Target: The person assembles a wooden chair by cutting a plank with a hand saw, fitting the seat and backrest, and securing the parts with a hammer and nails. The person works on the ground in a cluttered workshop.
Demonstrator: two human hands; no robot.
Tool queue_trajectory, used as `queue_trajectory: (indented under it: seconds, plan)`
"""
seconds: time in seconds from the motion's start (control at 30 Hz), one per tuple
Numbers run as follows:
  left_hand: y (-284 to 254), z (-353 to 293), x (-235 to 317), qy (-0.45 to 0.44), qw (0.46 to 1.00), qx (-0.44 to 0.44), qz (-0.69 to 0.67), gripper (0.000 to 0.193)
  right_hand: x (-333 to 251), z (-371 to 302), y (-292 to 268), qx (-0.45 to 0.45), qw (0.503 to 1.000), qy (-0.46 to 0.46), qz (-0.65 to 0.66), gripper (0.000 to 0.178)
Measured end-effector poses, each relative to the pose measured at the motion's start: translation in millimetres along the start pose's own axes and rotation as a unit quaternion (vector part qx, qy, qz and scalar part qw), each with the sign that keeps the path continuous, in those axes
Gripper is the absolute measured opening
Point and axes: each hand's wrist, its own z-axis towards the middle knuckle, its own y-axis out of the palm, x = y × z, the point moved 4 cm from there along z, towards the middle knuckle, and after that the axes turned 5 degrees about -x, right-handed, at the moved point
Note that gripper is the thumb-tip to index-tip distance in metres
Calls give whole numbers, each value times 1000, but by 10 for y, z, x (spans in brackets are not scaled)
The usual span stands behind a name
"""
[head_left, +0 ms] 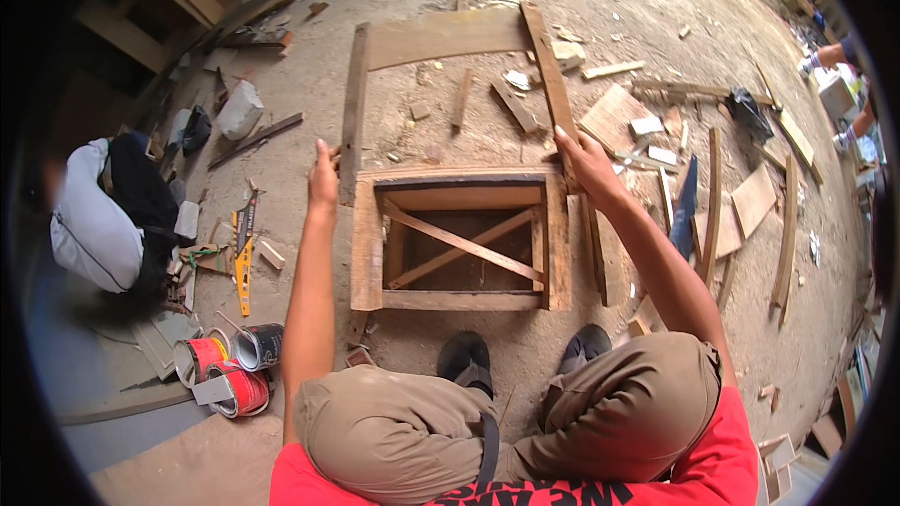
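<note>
A wooden chair frame (pixel 450 299) stands before my knees, its two back posts reaching away and joined by a wide top rail (pixel 448 36). Two crossed slats (pixel 464 242) span the opening under its seat edge. My right hand (pixel 583 161) is closed around the right back post, the thumb lying along it. Beside the left post is my left hand (pixel 323 176), with its fingers curled in against the post; their tips are partly hidden.
A yellow-and-black handsaw (pixel 245 258) lies on the left, near several paint cans (pixel 246 388). Wood offcuts and long curved pieces (pixel 786 230) are scattered on the right. A grey-and-black bundle (pixel 103 215) sits far left. Another person's hands (pixel 830 56) show at the right edge.
</note>
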Motion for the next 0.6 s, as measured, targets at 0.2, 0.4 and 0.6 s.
queue_trajectory:
  seconds: [0.2, 0.4, 0.6]
  plan:
    - [121, 5, -75, 23, 973, 74, 219, 75, -168, -153, 153, 46, 997, 2, -61, 53]
    - [166, -154, 0, 47, 959, 124, 251, 79, -63, -177, 127, 101, 984, -94, -113, 40]
    - [212, -250, 128, 70, 961, 136, 229, 79, -74, -230, 133, 134, 973, -132, -133, 33]
